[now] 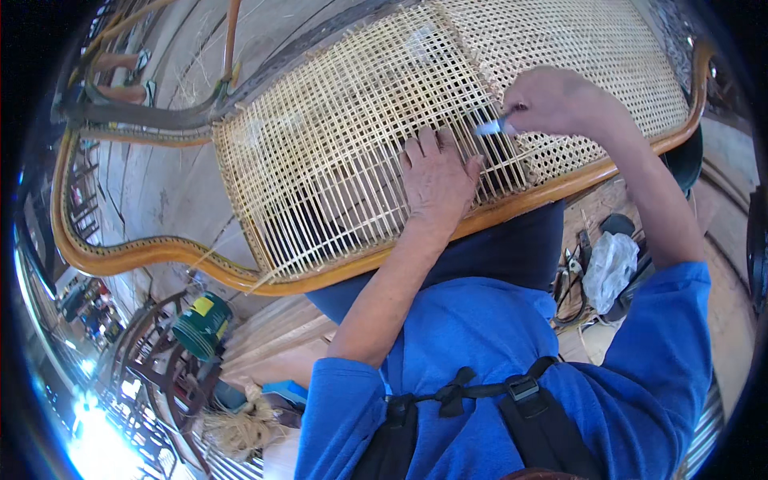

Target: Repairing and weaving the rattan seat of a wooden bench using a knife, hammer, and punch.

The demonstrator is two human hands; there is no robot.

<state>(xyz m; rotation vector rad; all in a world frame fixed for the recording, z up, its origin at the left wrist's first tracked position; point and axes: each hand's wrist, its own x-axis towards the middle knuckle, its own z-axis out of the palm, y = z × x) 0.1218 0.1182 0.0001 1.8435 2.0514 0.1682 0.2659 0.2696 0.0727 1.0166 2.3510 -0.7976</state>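
Observation:
A curved wooden furniture frame [336,282] lies across my lap. Pale cane strands [320,104] fill its middle section in an open square weave, with wider gaps along the near edge. To the right of that, a cane panel [592,48] has a denser pattern with small holes. My left hand [438,176] rests flat on the open weave, fingers stretched out and pointing away from me. My right hand [552,100] is closed round a small tool [490,128] with a pale bluish end, held over the weave just right of my left fingers. The tool's exact kind is unclear.
Lower left are a green bucket [202,326], a bundle of loose fibre strands [248,424] and dark wooden chair parts [148,360]. A clear plastic bag [610,272] sits by hand tools [570,274] at my right. Another person's feet [147,92] show at the upper left.

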